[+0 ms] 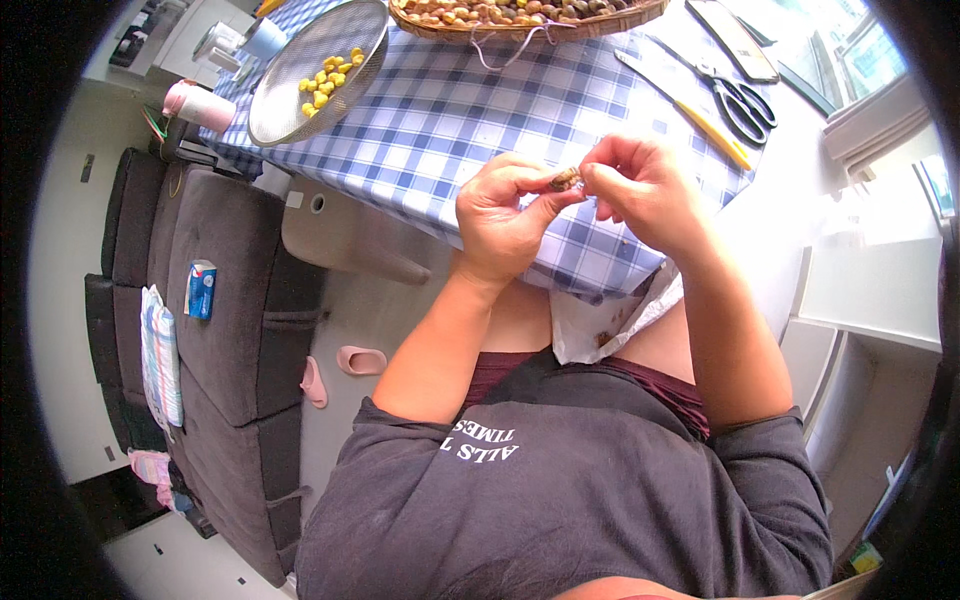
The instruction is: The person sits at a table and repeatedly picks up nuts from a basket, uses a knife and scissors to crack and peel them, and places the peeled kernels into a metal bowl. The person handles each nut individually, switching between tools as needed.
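A small brown nut [564,179], probably a chestnut, is pinched between the thumb and index finger of my left hand [501,214], just over the front part of the table. Its surface looks partly broken, with a paler patch on the right. My right hand [637,187] meets the nut's right end with thumb and fingertips together; whether a bit of shell is between them is too small to tell. Below, a white plastic bag [592,319] with brown scraps in it hangs between the table edge and my lap.
Yellow peeled kernels [322,86] lie in a metal mesh strainer [274,112] at the back left. A wicker basket [450,31] of brown nuts stands at the back. A yellow-handled knife [712,135], black-handled scissors [739,105] and a phone [731,37] lie on the right.
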{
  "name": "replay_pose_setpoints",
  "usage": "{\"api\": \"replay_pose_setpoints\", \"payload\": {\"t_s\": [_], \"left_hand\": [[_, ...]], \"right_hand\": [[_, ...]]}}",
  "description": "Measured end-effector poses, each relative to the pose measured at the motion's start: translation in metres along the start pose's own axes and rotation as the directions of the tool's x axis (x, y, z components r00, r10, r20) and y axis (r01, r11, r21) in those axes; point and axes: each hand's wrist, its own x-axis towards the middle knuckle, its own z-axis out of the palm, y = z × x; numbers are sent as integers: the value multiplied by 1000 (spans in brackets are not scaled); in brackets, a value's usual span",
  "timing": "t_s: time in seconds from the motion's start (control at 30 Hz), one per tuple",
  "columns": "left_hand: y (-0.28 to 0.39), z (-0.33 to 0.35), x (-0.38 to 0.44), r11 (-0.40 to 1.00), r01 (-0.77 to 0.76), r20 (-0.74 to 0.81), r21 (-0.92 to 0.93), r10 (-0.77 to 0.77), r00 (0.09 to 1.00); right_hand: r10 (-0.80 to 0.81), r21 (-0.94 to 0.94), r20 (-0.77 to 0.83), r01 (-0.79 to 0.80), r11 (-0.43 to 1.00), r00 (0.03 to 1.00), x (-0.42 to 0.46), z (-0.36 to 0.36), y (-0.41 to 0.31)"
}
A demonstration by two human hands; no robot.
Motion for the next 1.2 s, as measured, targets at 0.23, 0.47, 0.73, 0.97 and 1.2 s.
{"api": "replay_pose_setpoints", "payload": {"t_s": [0.23,0.47,0.73,0.97,1.2], "left_hand": [[4,-5,-1,959,141,-19,-248,-151,988],[6,-2,2,981,184,148,-61,-173,974],[1,-5,3,980,3,313,199,-66,947],[6,1,1,984,-50,286,172,-1,958],[3,1,-5,990,140,163,5,-139,977]], "right_hand": [[-167,-518,-233,23,855,958,-2,5,8],[-339,-726,-216,82,683,915,-6,-20,15],[-146,-30,62,148,989,987,-3,-20,21],[-80,-244,85,98,965,993,-3,-25,22],[-64,-22,61,65,998,996,-4,-21,17]]}}
